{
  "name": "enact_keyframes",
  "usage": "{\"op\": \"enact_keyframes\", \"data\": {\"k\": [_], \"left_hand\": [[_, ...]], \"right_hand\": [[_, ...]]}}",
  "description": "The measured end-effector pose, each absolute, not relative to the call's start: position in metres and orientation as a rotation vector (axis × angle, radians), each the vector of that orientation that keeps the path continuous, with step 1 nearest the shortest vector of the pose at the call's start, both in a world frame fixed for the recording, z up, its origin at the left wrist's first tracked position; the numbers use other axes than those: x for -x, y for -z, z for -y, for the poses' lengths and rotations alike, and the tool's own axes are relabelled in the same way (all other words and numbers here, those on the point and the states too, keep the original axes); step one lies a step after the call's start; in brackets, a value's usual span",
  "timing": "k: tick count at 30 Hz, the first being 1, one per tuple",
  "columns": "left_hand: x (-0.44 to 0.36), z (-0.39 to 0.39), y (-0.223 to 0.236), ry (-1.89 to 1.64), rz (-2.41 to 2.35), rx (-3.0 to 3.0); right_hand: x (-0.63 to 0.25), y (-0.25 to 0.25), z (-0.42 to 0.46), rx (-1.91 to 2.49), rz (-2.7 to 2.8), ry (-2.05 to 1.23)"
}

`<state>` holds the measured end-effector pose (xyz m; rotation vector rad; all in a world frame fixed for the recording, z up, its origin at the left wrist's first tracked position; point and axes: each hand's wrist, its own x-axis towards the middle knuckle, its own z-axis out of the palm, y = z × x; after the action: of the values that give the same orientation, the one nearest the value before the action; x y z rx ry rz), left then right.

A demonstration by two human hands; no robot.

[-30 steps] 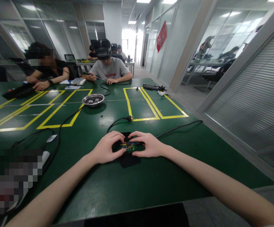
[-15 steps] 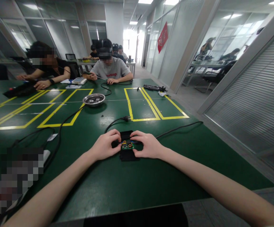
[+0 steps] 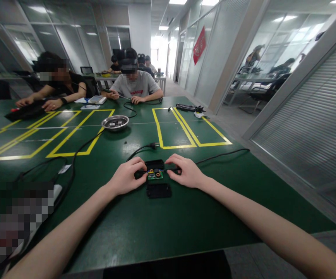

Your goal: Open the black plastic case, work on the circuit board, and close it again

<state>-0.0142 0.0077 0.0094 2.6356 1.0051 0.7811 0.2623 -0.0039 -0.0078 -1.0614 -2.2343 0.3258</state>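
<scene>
A dark green bench (image 3: 185,228), smooth and glossy enough to throw back pale glare, carries everything at hand. Flat strips of yellow tape (image 3: 178,147) mark long rectangles across its farther part. Both bare forearms slant in from the lower corners, converging near the middle. The left hand (image 3: 129,177) is curled, wrist low, thumb and forefinger pinching a black cord where it meets a small circuit board (image 3: 155,175). The right hand (image 3: 187,171) faces it from the other side, thumb and forefinger parted, with another black, rubbery-looking cord (image 3: 220,155) running in beneath it; whether its fingers grip that cord I cannot tell. Well beyond the left hand sits a round, shallow bowl (image 3: 115,129) of shiny metal, with a few metallic pieces (image 3: 116,124) inside. Between the hands lie two shells of a matte black case, both rectangular with rounded corners: the near shell (image 3: 159,191) just in front of the board, the far shell (image 3: 155,164) just behind it. The board itself, a green rectangle, lies between the two shells and bears a copper-coloured ring coil (image 3: 158,174). Farther back, a black moulded plug (image 3: 153,145) rests with its metal prongs pointing right.
</scene>
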Motion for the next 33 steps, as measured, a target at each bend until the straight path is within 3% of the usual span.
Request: {"op": "enact_keyframes", "data": {"k": [8, 15, 18, 26, 33], "left_hand": [[0.017, 0.000, -0.019, -0.710, -0.861, -2.572], [0.013, 0.007, -0.022, -0.476, -0.792, -2.036], [0.013, 0.005, -0.022, -0.391, -0.818, -1.953], [0.018, 0.001, -0.018, -0.439, -0.876, -2.049], [0.022, -0.005, -0.018, -0.552, -0.891, -2.389]], "right_hand": [[-0.283, -0.008, 0.004, 0.865, 2.365, -0.299], [-0.285, -0.014, 0.010, 0.822, 2.387, -0.839], [-0.284, -0.010, 0.008, 0.837, 2.393, -0.929], [-0.280, -0.005, 0.007, 0.850, 2.457, -0.721], [-0.269, 0.006, 0.005, 0.954, 2.464, -0.354]]}}
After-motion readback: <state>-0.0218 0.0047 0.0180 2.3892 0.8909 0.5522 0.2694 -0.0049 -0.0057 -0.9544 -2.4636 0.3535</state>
